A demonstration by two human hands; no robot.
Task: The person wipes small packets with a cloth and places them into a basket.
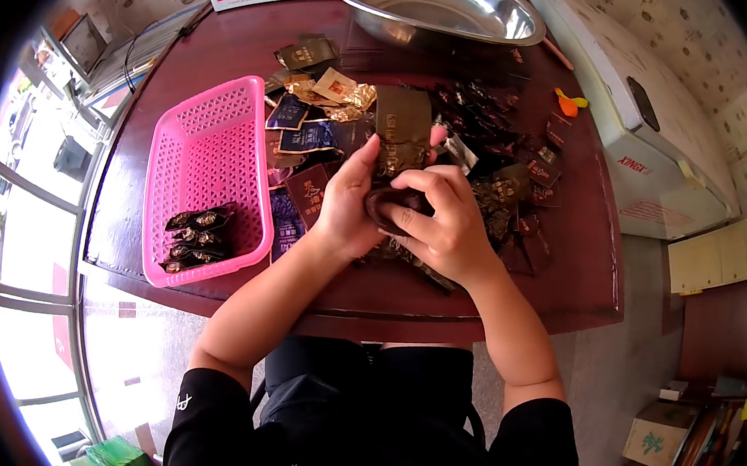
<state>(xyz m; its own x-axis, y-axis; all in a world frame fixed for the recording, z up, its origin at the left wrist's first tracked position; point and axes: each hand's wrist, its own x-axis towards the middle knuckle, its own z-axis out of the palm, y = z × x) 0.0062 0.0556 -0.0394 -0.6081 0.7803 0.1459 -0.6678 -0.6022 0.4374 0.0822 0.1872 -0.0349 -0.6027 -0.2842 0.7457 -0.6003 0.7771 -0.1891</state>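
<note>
Head view: a brown packet [403, 118] held over the table [578, 286]

The packet is olive-brown with a dull sheen, flat at its top and creased lower down, with faint lettering on its face. It is above scattered pouches [309, 136]. The left hand [350, 198] grips it, thumb along one edge and a fingertip showing at the other. The right hand [448, 219] pinches a dark rounded lump [381, 206] just below, between thumb and fingers; whether lump and packet join, I cannot tell.
</note>
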